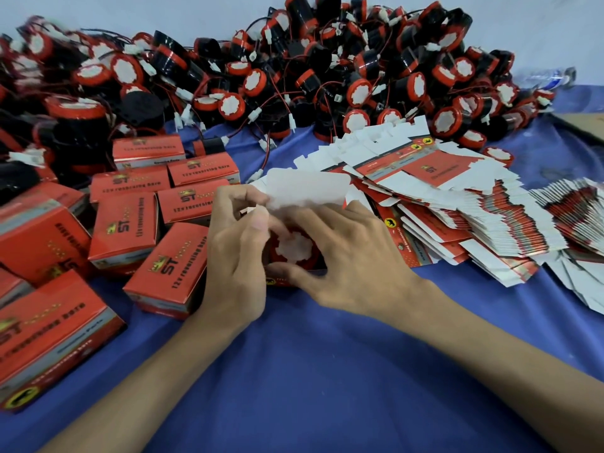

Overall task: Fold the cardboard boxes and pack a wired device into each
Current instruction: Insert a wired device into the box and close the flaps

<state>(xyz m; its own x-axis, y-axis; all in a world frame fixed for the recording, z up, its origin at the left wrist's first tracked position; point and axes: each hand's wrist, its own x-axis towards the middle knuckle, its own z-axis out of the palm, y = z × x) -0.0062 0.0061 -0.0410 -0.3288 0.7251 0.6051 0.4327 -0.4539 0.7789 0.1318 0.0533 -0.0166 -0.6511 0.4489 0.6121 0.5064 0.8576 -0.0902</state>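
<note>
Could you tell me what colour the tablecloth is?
The tablecloth is blue, best seen in the head view.

The single view comes from a wide-angle camera worn on the person's head, facing forward and steeply down onto the blue cloth. It sits close: both forearms enter from the bottom edge, and the left hand and right hand meet at the open box near frame centre. The heap of wired devices lies farthest, at 12 o'clock; folded boxes fill 9 o'clock, flat cartons 3 o'clock. Things near the borders look stretched.
</note>
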